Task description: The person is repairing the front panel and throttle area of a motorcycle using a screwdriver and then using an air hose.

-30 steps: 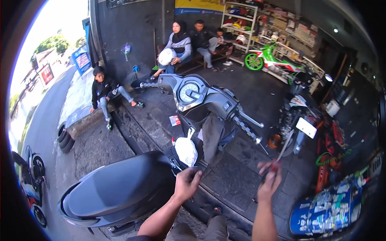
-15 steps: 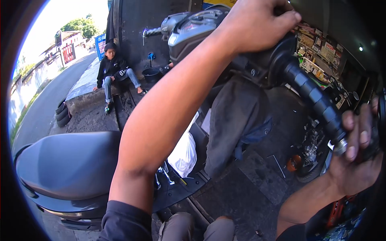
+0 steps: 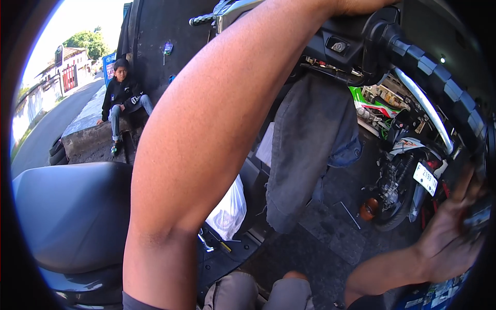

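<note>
My left arm crosses the picture, and my left hand [image 3: 364, 5] lies on the scooter's handlebar cover [image 3: 336, 44] at the top edge. Its fingers are cut off from sight. From the cover a black ribbed handlebar grip [image 3: 439, 77] runs to the right, with a silver brake lever [image 3: 426, 108] beside it. At the far right my right hand [image 3: 447, 240] is raised below the grip's outer end. Its fingers are blurred and lost partly in the dark rim, so any hold is unclear. A dark cloth [image 3: 305, 150] hangs under the handlebar.
The scooter seat [image 3: 72, 217] is at left. On the footboard are a white plastic bag [image 3: 230, 212] and a yellow-handled tool [image 3: 223, 244]. A person [image 3: 123, 95] sits on a ledge at the back left. Another motorcycle [image 3: 405, 175] and a metal rod [image 3: 350, 215] are at right.
The handlebar now appears higher and larger, and the brake lever has come into sight. My left hand has slipped mostly past the top edge. My right hand sits lower, off the grip's end.
</note>
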The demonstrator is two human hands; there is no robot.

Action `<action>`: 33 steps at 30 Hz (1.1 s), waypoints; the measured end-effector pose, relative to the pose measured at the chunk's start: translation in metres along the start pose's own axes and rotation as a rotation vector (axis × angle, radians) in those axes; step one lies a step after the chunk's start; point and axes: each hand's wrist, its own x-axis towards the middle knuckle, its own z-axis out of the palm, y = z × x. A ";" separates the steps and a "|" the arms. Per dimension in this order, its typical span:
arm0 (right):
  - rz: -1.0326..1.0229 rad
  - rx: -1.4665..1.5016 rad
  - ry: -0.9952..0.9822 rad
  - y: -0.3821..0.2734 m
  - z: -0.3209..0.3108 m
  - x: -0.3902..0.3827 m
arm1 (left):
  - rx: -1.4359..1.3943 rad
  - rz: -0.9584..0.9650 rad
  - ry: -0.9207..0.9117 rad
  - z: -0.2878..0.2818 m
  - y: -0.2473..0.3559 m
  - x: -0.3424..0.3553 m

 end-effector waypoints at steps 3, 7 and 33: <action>0.313 0.084 -0.248 0.009 -0.043 -0.080 | -0.085 0.005 -0.040 -0.007 0.007 -0.008; 0.910 -0.022 0.052 0.072 -0.037 -0.198 | -0.219 0.197 -0.061 -0.014 -0.007 -0.021; 0.723 0.047 -0.037 0.188 0.009 -0.168 | -0.386 0.150 -0.027 -0.044 0.019 -0.043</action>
